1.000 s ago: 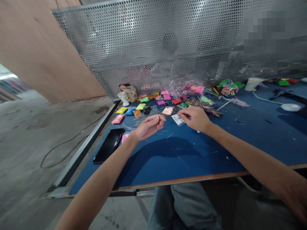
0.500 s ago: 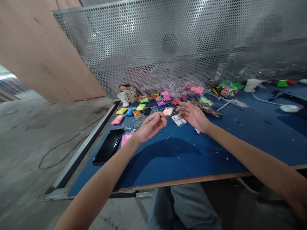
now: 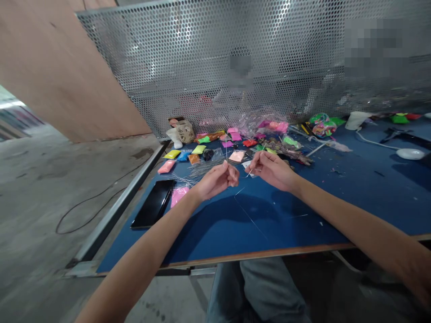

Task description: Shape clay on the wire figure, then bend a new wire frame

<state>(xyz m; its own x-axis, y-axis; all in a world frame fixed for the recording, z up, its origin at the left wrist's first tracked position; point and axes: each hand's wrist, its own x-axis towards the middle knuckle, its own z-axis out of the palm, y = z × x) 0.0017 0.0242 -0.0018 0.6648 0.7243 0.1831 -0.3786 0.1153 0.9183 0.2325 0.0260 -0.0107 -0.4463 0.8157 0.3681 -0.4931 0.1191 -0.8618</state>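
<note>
My left hand (image 3: 218,180) is curled up, and its grip pinches a thin wire (image 3: 226,154) that points up toward 12 o'clock. My right hand (image 3: 272,169) is just beside it, at 3 o'clock from it. Its grip pinches a small thin stick (image 3: 250,171) between thumb and finger. The two hands are close but do not touch. Both hang just above the blue worktop (image 3: 353,197).

A pile of thin wires (image 3: 202,169) lies flat on the worktop at 11 o'clock from my left hand. One more long wire (image 3: 251,217) lies at 6 o'clock from my hands. A black phone (image 3: 153,204) lies at 9 o'clock from my left hand, with a pink packet (image 3: 178,195) just beside it. Many small packets lie at 12 o'clock, such as a yellow packet (image 3: 171,154) and a peach packet (image 3: 237,156). A clear bag (image 3: 266,125) with pink things in it sits near the metal wall with holes (image 3: 202,67). A white round thing (image 3: 409,154) with a white cord lies far off at 3 o'clock.
</note>
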